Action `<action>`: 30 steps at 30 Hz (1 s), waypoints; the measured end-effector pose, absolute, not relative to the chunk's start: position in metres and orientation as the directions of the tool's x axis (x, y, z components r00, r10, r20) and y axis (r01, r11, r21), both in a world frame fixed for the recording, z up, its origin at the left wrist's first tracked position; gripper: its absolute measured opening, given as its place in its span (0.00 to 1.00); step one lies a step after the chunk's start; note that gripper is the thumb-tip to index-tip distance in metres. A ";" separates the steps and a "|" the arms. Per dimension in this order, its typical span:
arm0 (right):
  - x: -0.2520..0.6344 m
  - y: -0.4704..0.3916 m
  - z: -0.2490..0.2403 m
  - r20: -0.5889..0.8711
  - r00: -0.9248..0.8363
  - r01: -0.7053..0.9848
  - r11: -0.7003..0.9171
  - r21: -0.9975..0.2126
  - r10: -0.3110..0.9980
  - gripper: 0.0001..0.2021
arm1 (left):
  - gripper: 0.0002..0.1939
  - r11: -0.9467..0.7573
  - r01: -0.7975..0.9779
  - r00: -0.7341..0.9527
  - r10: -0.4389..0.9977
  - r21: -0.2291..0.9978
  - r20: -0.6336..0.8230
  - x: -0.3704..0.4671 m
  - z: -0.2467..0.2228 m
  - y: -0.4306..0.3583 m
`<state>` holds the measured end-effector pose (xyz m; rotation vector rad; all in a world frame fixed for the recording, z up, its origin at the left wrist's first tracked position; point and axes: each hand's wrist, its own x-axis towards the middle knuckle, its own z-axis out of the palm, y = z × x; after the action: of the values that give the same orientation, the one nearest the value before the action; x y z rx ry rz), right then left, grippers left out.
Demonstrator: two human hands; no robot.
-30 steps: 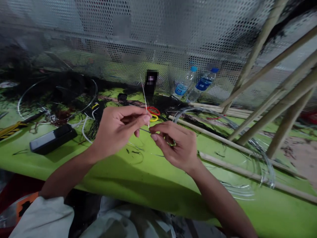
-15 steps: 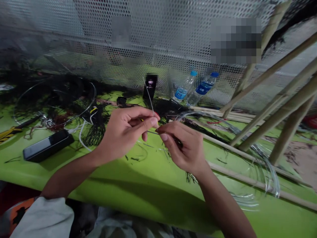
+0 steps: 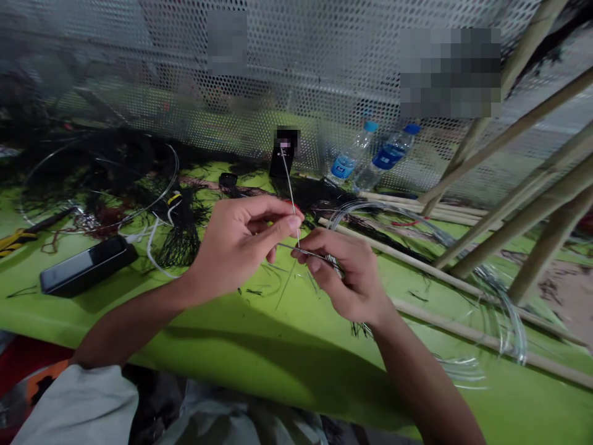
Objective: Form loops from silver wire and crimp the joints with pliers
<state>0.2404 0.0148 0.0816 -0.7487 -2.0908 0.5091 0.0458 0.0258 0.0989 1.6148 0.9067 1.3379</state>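
Observation:
My left hand [image 3: 252, 235] is closed in a pinch on a thin metal wire [image 3: 289, 180] that sticks up past the fingertips. A small red bit [image 3: 293, 206] shows behind its index finger; what it belongs to is hidden. My right hand [image 3: 347, 269] pinches a second, roughly level wire [image 3: 308, 252], which crosses the upright one between the two hands. Dark strands show within the right hand's curled fingers. Both hands are held above the green tabletop [image 3: 222, 346], fingertips close together but apart.
A coil of clear strands [image 3: 512, 321] and wooden poles [image 3: 519, 216] take up the right. Two water bottles [image 3: 345, 162] and a black phone-like device [image 3: 281, 164] stand by the perforated metal sheet [image 3: 185, 93]. Left lie a black box [image 3: 88, 266], a white cable [image 3: 151, 247] and black netting [image 3: 178, 244].
My right hand has tilted and shifted slightly down, so the crossing wires show more clearly. The upright wire stands straighter. My left hand keeps its pinch.

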 end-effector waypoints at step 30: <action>0.240 0.019 0.070 0.780 -0.255 0.383 0.801 -0.461 0.571 0.05 | 0.06 -0.357 -0.058 0.218 0.907 0.932 0.361 0.046 0.087 0.033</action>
<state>0.2398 0.0190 0.0697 -0.7234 -1.8797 0.2123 0.0458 0.0329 0.0873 1.5594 0.8273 1.3010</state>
